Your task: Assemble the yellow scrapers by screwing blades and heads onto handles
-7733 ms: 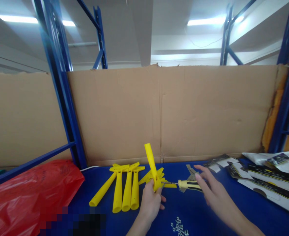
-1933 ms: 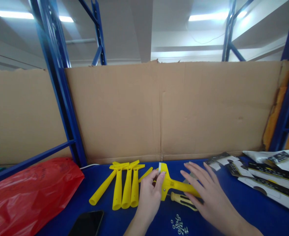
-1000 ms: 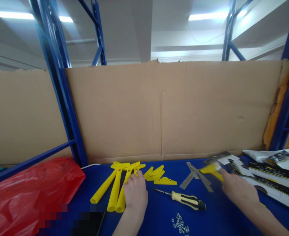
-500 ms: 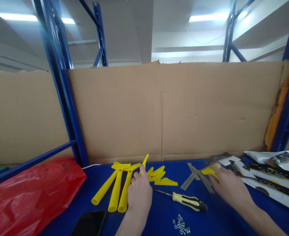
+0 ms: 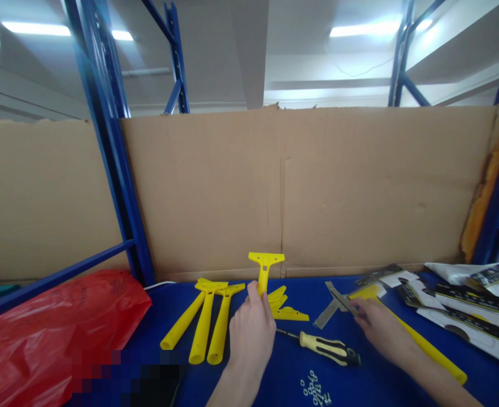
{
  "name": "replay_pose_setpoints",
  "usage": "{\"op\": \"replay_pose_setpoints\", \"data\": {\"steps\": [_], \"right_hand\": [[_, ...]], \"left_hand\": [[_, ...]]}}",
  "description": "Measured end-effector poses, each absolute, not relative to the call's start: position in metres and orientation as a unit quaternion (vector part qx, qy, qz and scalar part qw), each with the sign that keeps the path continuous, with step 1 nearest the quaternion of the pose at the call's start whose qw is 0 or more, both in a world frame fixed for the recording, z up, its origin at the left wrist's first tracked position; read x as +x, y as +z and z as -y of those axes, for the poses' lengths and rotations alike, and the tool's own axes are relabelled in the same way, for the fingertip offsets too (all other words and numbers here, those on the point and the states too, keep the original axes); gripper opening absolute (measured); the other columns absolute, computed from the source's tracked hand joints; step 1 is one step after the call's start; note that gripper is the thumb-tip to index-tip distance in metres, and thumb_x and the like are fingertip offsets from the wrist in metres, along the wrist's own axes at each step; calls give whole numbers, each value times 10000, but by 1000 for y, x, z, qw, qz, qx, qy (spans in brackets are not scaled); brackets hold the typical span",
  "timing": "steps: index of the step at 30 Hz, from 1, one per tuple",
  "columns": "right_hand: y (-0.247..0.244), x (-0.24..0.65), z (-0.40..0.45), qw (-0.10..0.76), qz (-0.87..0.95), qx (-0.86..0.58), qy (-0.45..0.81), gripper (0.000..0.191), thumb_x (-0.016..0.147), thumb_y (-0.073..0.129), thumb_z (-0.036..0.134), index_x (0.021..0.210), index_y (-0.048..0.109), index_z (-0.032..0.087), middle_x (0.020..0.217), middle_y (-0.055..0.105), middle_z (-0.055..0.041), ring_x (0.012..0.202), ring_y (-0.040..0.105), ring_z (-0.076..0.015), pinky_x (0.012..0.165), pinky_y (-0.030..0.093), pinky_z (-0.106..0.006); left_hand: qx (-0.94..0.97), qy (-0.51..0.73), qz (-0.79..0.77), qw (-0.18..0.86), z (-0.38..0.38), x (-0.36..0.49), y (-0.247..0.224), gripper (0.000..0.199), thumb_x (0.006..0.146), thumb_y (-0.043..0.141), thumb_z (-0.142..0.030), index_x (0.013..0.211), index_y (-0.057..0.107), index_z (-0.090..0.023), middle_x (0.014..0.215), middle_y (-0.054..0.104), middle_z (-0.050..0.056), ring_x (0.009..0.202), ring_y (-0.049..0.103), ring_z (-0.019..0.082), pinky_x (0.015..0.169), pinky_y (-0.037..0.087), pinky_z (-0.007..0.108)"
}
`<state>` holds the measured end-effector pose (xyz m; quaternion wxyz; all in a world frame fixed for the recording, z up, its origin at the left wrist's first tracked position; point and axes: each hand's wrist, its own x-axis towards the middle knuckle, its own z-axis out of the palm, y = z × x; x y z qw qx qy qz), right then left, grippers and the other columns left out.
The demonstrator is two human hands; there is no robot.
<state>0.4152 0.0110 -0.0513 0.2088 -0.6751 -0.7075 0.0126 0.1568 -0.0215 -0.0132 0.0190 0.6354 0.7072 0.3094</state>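
Note:
My left hand (image 5: pixel 252 325) is closed round the handle of a yellow scraper (image 5: pixel 266 265), its flat head upright above my fingers. My right hand (image 5: pixel 374 322) pinches the end of a grey metal blade (image 5: pixel 342 299); more blades (image 5: pixel 328 314) lie just left of it. Under my right forearm a yellow scraper (image 5: pixel 433 350) lies on the blue surface. Three yellow handles (image 5: pixel 204 325) rest left of my left hand, and several small yellow plates (image 5: pixel 290 314) lie to its right. Between my hands sits a black and cream screwdriver (image 5: pixel 329 347).
Small nuts and screws (image 5: pixel 312 390) lie near the front edge of the blue table (image 5: pixel 289 367). A red plastic bag (image 5: pixel 63 328) is at the left, printed packages (image 5: pixel 473 316) at the right. A cardboard wall (image 5: pixel 215 192) and blue rack posts (image 5: pixel 124 186) stand behind.
My left hand has raised a scraper, whose head now faces me. My right hand has let go of the yellow scraper and taken hold of a metal blade. The view has shifted slightly.

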Motion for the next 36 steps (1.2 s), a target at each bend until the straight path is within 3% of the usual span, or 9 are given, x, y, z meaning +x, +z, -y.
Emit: {"op": "replay_pose_setpoints", "data": {"steps": [5, 9, 12, 15, 18, 22, 27, 31, 36], "right_hand": [[-55, 423, -19, 226, 684, -691, 63, 301, 702, 531, 47, 931, 668, 187, 754, 714, -41, 710, 679, -201, 644, 483, -243], [-50, 422, -16, 248, 666, -697, 95, 233, 665, 543, 48, 797, 672, 190, 638, 694, -21, 600, 659, -198, 554, 441, -234], [-44, 418, -12, 274, 660, -691, 109, 137, 712, 539, 135, 658, 643, 206, 622, 694, -27, 619, 661, -214, 575, 437, -255], [-39, 415, -11, 310, 657, -676, 125, 194, 780, 481, 251, 699, 651, 207, 636, 690, -33, 614, 639, -206, 573, 437, -270], [-37, 410, -12, 406, 632, -626, 212, 227, 738, 533, 378, 730, 664, 193, 591, 652, -26, 560, 585, -178, 515, 421, -260], [-33, 399, -7, 476, 569, -576, 342, 379, 609, 652, 552, 720, 658, 189, 495, 557, 19, 436, 471, -121, 397, 317, -228], [-21, 385, 11, 500, 534, -544, 410, 402, 609, 682, 585, 604, 603, 191, 499, 530, 34, 420, 424, -83, 390, 274, -207], [-16, 380, 18, 515, 518, -519, 444, 425, 588, 719, 584, 556, 586, 181, 500, 527, 37, 431, 429, -76, 407, 290, -207], [-20, 379, 18, 520, 493, -504, 483, 432, 603, 729, 569, 533, 579, 170, 479, 537, 33, 427, 431, -69, 423, 299, -204]], "left_hand": [[612, 405, -668, 124, 20, 158, -19, 247, 910, 421, -279, 1122, 444, -154, 758, 685, 105, 676, 679, 247, 487, 405, 250], [537, 476, -632, 293, 13, 162, -26, 329, 830, 561, -329, 1078, 399, -187, 812, 677, 76, 463, 610, 160, 357, 396, 215], [479, 514, -589, 398, 10, 165, -29, 292, 833, 547, -341, 1034, 393, -195, 808, 660, 60, 413, 575, 127, 309, 398, 206], [439, 539, -542, 471, 13, 166, -26, 260, 823, 556, -357, 976, 429, -188, 727, 647, 38, 434, 571, 123, 330, 410, 201], [397, 539, -509, 542, 18, 165, -21, 239, 818, 544, -395, 901, 472, -182, 607, 620, 8, 407, 536, 113, 337, 391, 191], [378, 530, -491, 579, 20, 164, -15, 365, 769, 594, -499, 924, 509, -179, 418, 513, -45, 365, 487, 113, 344, 374, 181], [364, 520, -475, 609, 18, 165, -16, 349, 803, 551, -372, 1073, 468, -166, 484, 595, -22, 342, 491, 109, 343, 367, 182], [357, 505, -489, 614, 20, 168, -20, 234, 812, 512, -358, 942, 469, -168, 584, 641, 8, 331, 482, 99, 308, 339, 189], [350, 498, -517, 602, 25, 176, -21, 406, 748, 586, -572, 800, 455, -190, 434, 526, -41, 324, 439, 89, 316, 338, 182]]}}
